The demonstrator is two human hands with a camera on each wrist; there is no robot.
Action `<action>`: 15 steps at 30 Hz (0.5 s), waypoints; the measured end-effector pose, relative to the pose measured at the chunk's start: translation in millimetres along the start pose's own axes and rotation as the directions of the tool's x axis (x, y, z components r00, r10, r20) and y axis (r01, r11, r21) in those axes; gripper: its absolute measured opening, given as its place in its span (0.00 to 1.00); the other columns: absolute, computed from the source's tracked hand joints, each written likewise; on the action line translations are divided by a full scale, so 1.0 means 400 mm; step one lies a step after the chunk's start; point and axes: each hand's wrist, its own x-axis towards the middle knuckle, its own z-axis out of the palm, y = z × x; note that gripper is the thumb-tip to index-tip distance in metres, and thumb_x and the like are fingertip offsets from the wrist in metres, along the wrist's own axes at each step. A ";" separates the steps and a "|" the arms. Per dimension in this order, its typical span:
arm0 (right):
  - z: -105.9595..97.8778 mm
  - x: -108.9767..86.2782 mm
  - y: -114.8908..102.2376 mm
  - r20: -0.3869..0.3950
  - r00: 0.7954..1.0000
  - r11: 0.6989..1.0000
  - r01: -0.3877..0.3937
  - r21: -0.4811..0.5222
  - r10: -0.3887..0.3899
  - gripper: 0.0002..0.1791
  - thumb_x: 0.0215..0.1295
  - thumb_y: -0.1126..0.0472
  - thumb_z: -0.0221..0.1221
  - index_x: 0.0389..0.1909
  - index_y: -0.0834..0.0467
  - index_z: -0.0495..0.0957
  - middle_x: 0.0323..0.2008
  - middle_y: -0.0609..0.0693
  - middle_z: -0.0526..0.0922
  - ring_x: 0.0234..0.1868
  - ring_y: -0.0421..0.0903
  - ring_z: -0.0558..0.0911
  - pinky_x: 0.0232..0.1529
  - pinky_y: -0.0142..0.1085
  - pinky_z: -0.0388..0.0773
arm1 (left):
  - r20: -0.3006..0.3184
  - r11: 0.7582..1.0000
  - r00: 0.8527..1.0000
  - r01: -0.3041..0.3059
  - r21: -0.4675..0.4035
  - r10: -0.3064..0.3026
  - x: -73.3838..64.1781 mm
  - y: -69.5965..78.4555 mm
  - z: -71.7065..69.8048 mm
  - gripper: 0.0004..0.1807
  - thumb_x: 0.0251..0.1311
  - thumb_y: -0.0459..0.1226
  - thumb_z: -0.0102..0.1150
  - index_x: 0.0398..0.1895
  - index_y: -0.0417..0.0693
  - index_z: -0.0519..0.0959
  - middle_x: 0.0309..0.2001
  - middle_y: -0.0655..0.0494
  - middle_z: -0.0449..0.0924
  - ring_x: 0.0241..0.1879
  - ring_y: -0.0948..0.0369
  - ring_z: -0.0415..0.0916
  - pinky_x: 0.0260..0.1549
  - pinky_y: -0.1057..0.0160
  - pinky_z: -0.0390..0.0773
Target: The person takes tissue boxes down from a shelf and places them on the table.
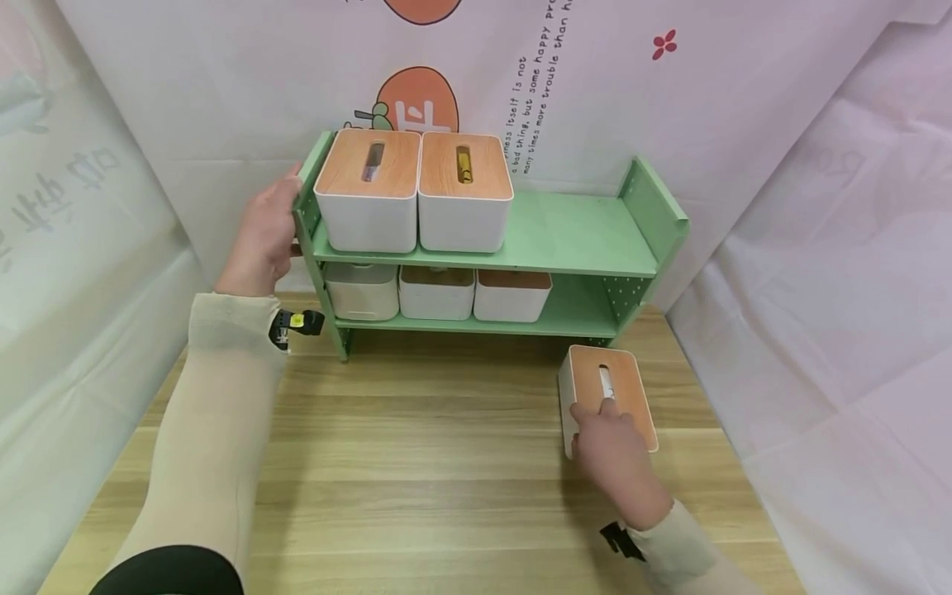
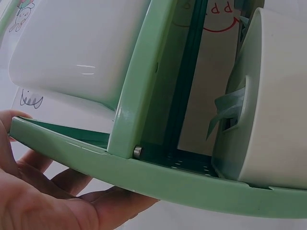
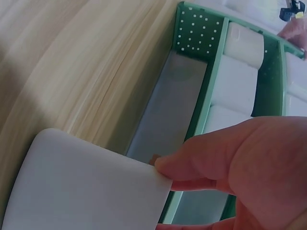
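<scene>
My left hand (image 1: 260, 235) grips the left side panel of a green two-tier shelf (image 1: 573, 235); in the left wrist view its fingers (image 2: 117, 205) lie against the panel's outer face. At the right, a white tissue box (image 1: 626, 380) with a wood-look lid is in my right hand (image 1: 621, 467), near the shelf's front right foot. Its thumb lies on the box's white side and a finger reaches the lid's slot. Something white shows inside that slot. In the right wrist view the thumb (image 3: 192, 160) presses the white wall (image 3: 91, 184); the other fingertips are partly hidden.
Two wood-lidded boxes, one left (image 1: 368, 219) and one right (image 1: 464, 219), stand on the upper tier's left half. Below them sit a cream box (image 1: 363, 293) and two smaller white boxes (image 1: 436, 297). The shelf stands at the back of a wooden table (image 1: 431, 446), between white cloth walls.
</scene>
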 end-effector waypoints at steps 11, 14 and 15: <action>-0.004 0.005 0.060 0.042 0.998 0.998 -0.051 0.033 0.050 0.14 0.56 0.69 0.57 0.45 0.58 0.76 0.31 0.62 0.67 0.19 0.56 0.66 0.14 0.45 0.67 | -0.008 1.000 1.000 0.000 -0.005 0.000 0.000 -0.002 0.000 0.22 0.75 0.58 0.38 0.70 0.83 0.64 0.76 0.59 0.56 0.59 0.53 0.68 0.50 0.50 0.74; -0.002 0.006 0.079 0.042 0.997 0.997 -0.063 0.035 0.061 0.15 0.54 0.71 0.56 0.43 0.59 0.75 0.30 0.61 0.66 0.18 0.55 0.67 0.12 0.44 0.66 | -0.009 1.000 1.000 0.001 -0.007 -0.001 0.001 -0.002 -0.001 0.22 0.75 0.58 0.38 0.70 0.82 0.64 0.76 0.60 0.56 0.59 0.53 0.68 0.48 0.52 0.74; -0.002 0.007 0.085 0.045 0.997 0.997 -0.066 0.036 0.064 0.15 0.53 0.71 0.56 0.43 0.59 0.75 0.30 0.61 0.66 0.18 0.55 0.67 0.12 0.44 0.66 | -0.010 1.000 1.000 0.002 -0.009 -0.002 0.002 -0.002 -0.001 0.22 0.75 0.58 0.38 0.70 0.82 0.64 0.76 0.60 0.56 0.59 0.53 0.68 0.48 0.52 0.74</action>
